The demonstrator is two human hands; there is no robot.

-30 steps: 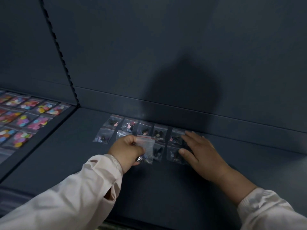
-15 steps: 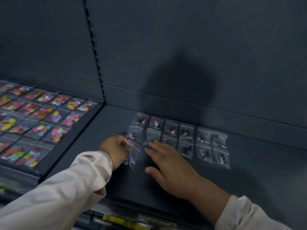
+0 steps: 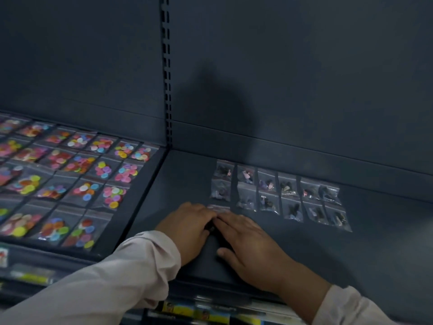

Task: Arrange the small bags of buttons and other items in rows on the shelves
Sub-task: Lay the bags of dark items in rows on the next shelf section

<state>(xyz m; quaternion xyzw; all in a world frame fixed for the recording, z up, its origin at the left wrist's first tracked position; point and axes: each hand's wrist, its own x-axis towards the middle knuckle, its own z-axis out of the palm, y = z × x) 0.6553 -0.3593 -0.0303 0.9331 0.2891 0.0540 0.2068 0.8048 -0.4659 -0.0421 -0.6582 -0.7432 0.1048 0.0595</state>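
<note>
Two rows of small clear bags with dark items (image 3: pixel 268 185) lie near the back of the dark right shelf (image 3: pixel 363 259). One more small bag (image 3: pixel 219 208) lies in front of the leftmost column, mostly hidden; only its top strip shows. My left hand (image 3: pixel 187 228) is curled over it from the left and grips it against the shelf. From the right, my right hand (image 3: pixel 248 238) lies flat with spread fingers, its fingertips on the same bag. The two hands touch.
The left shelf (image 3: pixel 138 207) is covered with rows of bags of bright coloured buttons (image 3: pixel 82 174). A slotted upright post (image 3: pixel 166 90) separates the shelves. Packaged goods (image 3: pixel 210 313) sit on the shelf below. Bare shelf surface extends right of the bag rows.
My left hand has lowered the held bag onto the shelf in front of the left column. My right hand moved left from the right-hand bags to meet it. The view has swung left.
</note>
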